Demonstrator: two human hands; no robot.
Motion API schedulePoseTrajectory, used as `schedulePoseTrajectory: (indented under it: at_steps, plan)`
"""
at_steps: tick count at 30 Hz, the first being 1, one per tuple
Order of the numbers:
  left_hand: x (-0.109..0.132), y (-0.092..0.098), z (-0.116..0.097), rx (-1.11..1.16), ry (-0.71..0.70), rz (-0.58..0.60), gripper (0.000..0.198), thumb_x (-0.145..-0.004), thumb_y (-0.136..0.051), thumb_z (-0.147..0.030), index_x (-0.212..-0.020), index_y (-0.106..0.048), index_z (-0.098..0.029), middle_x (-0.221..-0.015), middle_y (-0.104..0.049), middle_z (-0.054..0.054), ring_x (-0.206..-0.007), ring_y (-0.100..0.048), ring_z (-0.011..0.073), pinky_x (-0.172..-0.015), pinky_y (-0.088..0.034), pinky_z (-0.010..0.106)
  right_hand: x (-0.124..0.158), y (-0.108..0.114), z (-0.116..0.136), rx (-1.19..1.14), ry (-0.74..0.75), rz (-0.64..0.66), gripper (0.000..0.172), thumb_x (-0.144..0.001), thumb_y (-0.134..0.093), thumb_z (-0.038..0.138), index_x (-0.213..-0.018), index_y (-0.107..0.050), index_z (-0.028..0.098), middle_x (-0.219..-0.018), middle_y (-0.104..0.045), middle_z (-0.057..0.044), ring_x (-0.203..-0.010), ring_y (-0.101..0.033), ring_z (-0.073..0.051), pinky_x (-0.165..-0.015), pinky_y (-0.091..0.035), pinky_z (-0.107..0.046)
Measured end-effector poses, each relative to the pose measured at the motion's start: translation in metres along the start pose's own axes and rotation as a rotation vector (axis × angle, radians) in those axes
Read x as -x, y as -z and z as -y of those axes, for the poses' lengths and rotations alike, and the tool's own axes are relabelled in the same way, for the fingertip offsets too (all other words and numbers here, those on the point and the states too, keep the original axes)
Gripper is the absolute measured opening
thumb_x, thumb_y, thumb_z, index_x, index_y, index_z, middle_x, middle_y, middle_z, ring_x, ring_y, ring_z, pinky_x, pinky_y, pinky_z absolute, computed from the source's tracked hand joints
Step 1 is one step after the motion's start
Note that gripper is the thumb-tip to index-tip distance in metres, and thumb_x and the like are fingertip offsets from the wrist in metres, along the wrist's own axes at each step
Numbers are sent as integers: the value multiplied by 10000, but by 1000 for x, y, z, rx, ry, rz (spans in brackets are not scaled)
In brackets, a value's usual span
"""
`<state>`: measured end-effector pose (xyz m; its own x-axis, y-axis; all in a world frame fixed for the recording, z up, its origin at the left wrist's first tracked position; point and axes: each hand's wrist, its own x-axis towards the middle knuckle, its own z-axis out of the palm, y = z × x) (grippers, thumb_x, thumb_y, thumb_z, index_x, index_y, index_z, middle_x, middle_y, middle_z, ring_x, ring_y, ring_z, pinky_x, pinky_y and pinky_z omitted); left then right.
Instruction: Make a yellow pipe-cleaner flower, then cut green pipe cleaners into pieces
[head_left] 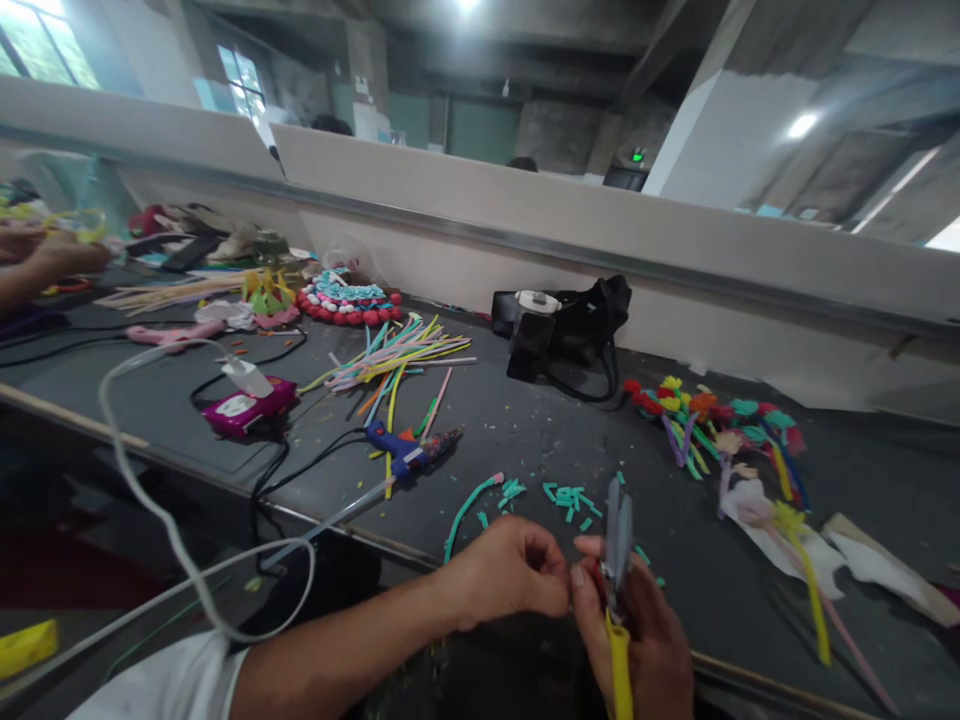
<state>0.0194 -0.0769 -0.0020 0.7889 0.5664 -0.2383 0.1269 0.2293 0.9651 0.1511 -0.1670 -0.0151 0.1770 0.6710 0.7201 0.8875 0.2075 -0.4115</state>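
Note:
At the table's front edge, my left hand [517, 568] is closed in a pinch; anything between its fingertips is too small to make out. Close beside it on the right, my right hand [645, 630] holds scissors [619, 640] with yellow handles, their blades pointing up and away. Short teal cut pieces [571, 498] lie on the dark table just beyond both hands. A curved teal strip [466, 508] with a pink tip rests behind my left forearm.
A blue glue gun [409, 450], a purple power strip [250, 406] with cables, and colourful stems [405, 355] lie left. A black bag [574, 325] stands against the partition. Fuzzy flowers [705, 405] are at right. Another person's hand [71, 255] is at far left.

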Motion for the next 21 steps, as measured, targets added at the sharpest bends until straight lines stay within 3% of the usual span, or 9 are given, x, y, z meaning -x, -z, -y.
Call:
schedulePoseTrajectory:
  at_steps: [5,13,21]
  plan:
    - [0,7,-1,4,40,75,144,-574,-661,-244,-581,-558,-144,-526,-442,-77,-504,-344,58,-501,-275,204,4,-3,-4,3,76,-9,167,-874,-524,225,-1036,-557,198,-836,-681,-20,-681,-676,-136,-640,-551,-220]
    - [5,13,-15,57,26,132,351,-581,-766,-446,-644,-628,-130,-608,-536,-40,-565,-427,73,-578,-333,210,-8,2,2,-56,-49,66,115,-885,-518,244,-991,-553,217,-780,-683,12,-569,-663,-87,-547,-524,-130]
    - [1,11,-10,161,70,168,262,-528,-773,-306,-596,-587,-134,-567,-511,-54,-564,-423,72,-606,-346,215,-13,4,6,-127,23,89,132,-870,-492,171,-979,-557,206,-774,-674,14,-619,-676,-75,-611,-525,-112]
